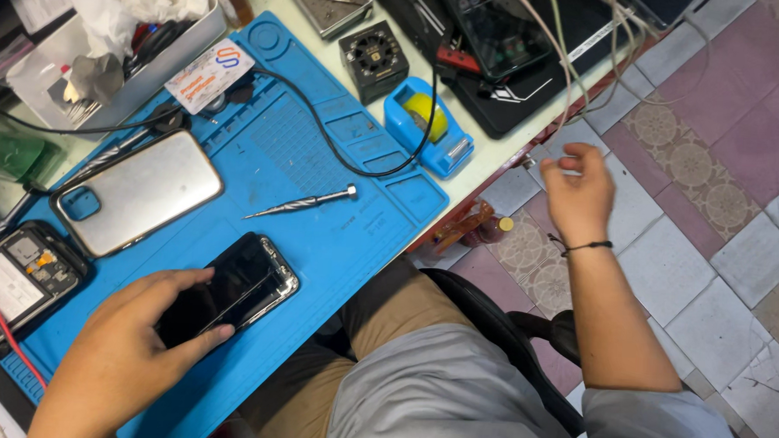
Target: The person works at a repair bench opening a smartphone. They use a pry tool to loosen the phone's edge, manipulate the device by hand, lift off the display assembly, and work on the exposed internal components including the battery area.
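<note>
Left hand [130, 339]: rests on the blue work mat [319, 233] near its front edge, fingers spread flat over the lower half of a black smartphone [233, 287]. Thumb and fingertips press on the glass and along the phone's near side; the hand pins it down rather than closing around it.

Black smartphone: lies screen up and dark, tilted diagonally on the mat, its metal frame showing at the upper end, close to the front edge of the worktop.

Right hand [577, 194]: raised off the worktop, beyond its right edge and above the tiled floor [722, 216]. Fingers loosely curled and blurred; it appears to hold nothing, near the hanging cables [572, 52]. A dark cord bracelet [585, 247] circles the wrist.

Other items on the mat:
- Precision screwdriver [303, 203], lying loose mid-mat, just beyond the black smartphone and not touching it.
- Silver phone back shell [136, 201] with a square camera cutout, towards the left side.
- Opened phone [14, 286] with internals exposed, at the left edge of the mat.
- Printed card [209, 74] at the far edge.
- Black cable [340, 155] curving across the far half.

Beyond the mat, on the worktop:
- Blue tape dispenser [428, 129] with a yellow roll, at the mat's far right corner.
- Small black square block [373, 59] just behind it.
- White tray [108, 40] of tools and crumpled tissue at the far left.
</note>
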{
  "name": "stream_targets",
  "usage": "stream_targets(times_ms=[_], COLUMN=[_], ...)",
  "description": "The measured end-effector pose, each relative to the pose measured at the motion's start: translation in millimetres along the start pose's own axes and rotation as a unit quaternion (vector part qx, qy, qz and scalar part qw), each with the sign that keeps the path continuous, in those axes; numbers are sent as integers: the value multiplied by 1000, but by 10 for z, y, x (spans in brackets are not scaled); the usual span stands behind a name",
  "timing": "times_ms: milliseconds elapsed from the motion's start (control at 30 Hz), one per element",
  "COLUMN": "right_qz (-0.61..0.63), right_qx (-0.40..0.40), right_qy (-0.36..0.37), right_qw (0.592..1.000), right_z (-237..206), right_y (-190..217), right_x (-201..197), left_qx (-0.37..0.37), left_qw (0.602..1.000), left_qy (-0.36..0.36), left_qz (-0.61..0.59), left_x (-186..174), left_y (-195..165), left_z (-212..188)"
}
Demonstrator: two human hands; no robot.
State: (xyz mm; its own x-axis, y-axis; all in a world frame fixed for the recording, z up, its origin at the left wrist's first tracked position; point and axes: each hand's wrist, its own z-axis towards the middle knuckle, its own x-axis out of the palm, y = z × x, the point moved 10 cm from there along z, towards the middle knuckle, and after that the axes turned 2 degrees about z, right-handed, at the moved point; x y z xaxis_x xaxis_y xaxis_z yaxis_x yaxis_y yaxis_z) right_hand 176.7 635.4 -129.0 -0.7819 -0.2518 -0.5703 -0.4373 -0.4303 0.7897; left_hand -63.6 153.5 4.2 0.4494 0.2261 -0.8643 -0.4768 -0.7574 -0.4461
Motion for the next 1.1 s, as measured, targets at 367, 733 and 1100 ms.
stream_targets(times_ms=[367,733,1100], right_qz=[-24,-66,-148], right_qx=[-171,-208,-207], right_qy=[-101,-89,20], right_qw=[980,972,967], right_z=[293,372,122], right_y=[584,875,829], right_x=[-462,-418,204], left_qx=[-39,-22,53], left_qw=[999,1000,996], left_qy=[12,-15,-55], left_qz=[25,-2,-37], left_x=[7,-78,-264], left_y=[52,87,312], left_z=[-46,-127,-319])
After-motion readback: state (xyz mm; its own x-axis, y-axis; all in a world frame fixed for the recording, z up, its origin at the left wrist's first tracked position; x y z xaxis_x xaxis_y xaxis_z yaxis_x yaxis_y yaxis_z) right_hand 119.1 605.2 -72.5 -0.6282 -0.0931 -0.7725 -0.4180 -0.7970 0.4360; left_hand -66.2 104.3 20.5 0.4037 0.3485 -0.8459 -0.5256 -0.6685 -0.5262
